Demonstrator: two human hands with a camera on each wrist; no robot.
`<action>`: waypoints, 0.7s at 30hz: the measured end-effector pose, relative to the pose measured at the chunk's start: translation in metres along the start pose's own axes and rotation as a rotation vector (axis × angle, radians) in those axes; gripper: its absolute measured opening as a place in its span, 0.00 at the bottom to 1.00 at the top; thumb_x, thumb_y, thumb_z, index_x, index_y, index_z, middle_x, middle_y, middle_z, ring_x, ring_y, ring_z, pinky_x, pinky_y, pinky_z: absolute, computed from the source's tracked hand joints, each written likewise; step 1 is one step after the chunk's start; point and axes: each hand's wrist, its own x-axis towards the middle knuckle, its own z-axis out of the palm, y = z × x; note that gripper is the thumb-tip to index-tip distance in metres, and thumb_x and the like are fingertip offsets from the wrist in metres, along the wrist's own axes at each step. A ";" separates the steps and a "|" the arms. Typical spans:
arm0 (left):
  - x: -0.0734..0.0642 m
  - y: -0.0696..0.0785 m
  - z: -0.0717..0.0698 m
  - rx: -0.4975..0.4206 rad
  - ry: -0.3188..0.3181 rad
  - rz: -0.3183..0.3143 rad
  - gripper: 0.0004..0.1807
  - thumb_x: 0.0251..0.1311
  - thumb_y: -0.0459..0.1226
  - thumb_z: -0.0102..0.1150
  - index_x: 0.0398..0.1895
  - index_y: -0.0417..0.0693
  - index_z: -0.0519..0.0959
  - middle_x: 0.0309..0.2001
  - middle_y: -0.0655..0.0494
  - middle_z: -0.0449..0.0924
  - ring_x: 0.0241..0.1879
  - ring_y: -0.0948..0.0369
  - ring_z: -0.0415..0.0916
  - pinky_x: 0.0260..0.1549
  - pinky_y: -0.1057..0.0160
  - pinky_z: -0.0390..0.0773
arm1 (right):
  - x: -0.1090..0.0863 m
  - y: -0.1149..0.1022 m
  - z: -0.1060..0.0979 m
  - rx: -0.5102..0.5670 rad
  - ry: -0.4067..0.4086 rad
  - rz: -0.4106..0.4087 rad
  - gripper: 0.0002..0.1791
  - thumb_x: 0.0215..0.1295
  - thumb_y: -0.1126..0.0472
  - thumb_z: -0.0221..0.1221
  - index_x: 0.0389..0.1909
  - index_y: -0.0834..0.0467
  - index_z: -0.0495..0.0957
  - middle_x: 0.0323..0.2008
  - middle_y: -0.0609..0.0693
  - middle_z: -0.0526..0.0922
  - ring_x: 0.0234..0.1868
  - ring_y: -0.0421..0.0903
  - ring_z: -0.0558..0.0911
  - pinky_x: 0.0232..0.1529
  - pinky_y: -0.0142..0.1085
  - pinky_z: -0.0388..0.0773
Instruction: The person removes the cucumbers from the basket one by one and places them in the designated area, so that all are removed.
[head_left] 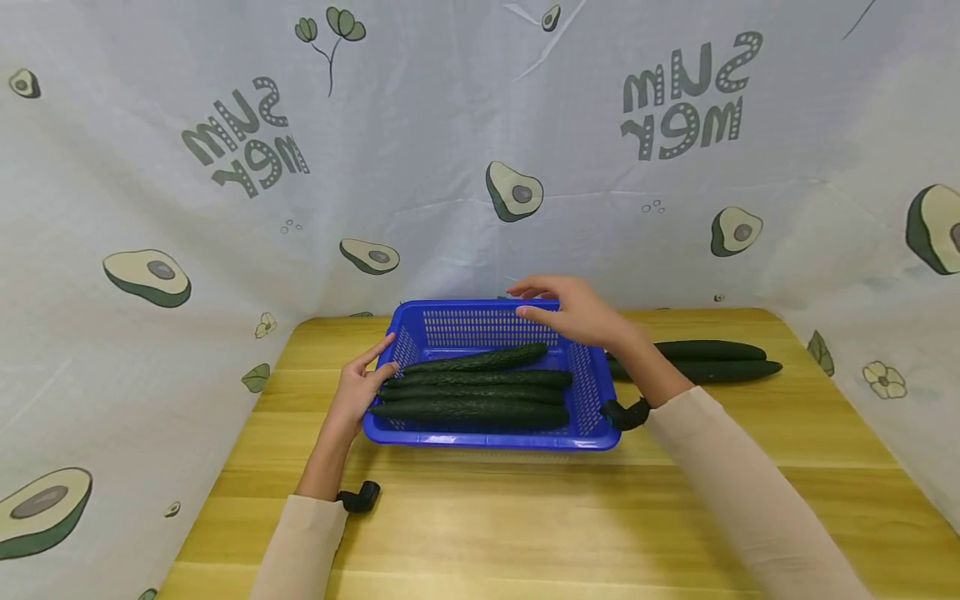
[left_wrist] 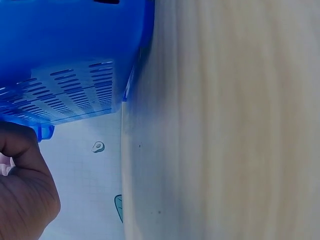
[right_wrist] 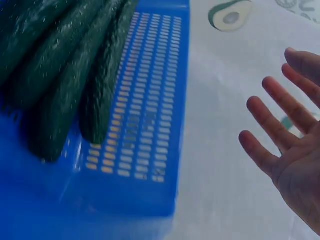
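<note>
A blue plastic basket [head_left: 491,440] with slotted walls stands on the table, and several dark green cucumbers [head_left: 480,410] lie side by side in it. My left hand [head_left: 356,392] grips the basket's left rim, its thumb over the top edge. In the left wrist view that hand [left_wrist: 25,185] shows only in part, beside the basket's outer wall [left_wrist: 75,85]. Over the back right of the basket hovers my right hand [head_left: 573,310], holding nothing. The right wrist view shows this hand [right_wrist: 295,145] with fingers spread, apart from the cucumbers [right_wrist: 65,100].
Two more cucumbers [head_left: 712,371] lie on the wooden table [head_left: 480,517] to the right of the basket, partly behind my right forearm. A white sheet printed with avocados [head_left: 420,150] hangs behind the table and along its sides.
</note>
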 end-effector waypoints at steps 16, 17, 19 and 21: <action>0.002 -0.002 -0.002 0.079 0.017 0.044 0.30 0.71 0.41 0.62 0.73 0.72 0.72 0.17 0.64 0.74 0.13 0.67 0.60 0.17 0.67 0.66 | 0.049 0.016 0.061 -0.055 -0.235 0.036 0.26 0.76 0.53 0.59 0.70 0.59 0.73 0.68 0.58 0.77 0.67 0.59 0.76 0.66 0.57 0.74; 0.002 -0.002 -0.001 0.074 0.015 0.048 0.30 0.71 0.40 0.62 0.73 0.72 0.72 0.17 0.65 0.73 0.13 0.67 0.60 0.16 0.67 0.66 | 0.050 0.017 0.065 -0.070 -0.251 0.037 0.26 0.76 0.53 0.59 0.70 0.59 0.73 0.68 0.58 0.77 0.66 0.59 0.77 0.66 0.56 0.74; 0.002 -0.002 -0.001 0.055 0.005 0.056 0.30 0.71 0.40 0.61 0.74 0.70 0.71 0.19 0.64 0.75 0.13 0.68 0.63 0.16 0.68 0.68 | 0.053 0.020 0.071 -0.091 -0.283 0.048 0.27 0.76 0.53 0.59 0.71 0.60 0.72 0.68 0.58 0.77 0.67 0.59 0.77 0.66 0.55 0.75; 0.002 -0.002 -0.001 0.026 -0.005 0.057 0.30 0.71 0.38 0.61 0.74 0.69 0.71 0.24 0.63 0.82 0.14 0.68 0.70 0.18 0.68 0.75 | 0.054 0.022 0.075 -0.099 -0.310 0.062 0.27 0.76 0.53 0.59 0.71 0.60 0.72 0.67 0.58 0.77 0.67 0.58 0.77 0.66 0.54 0.75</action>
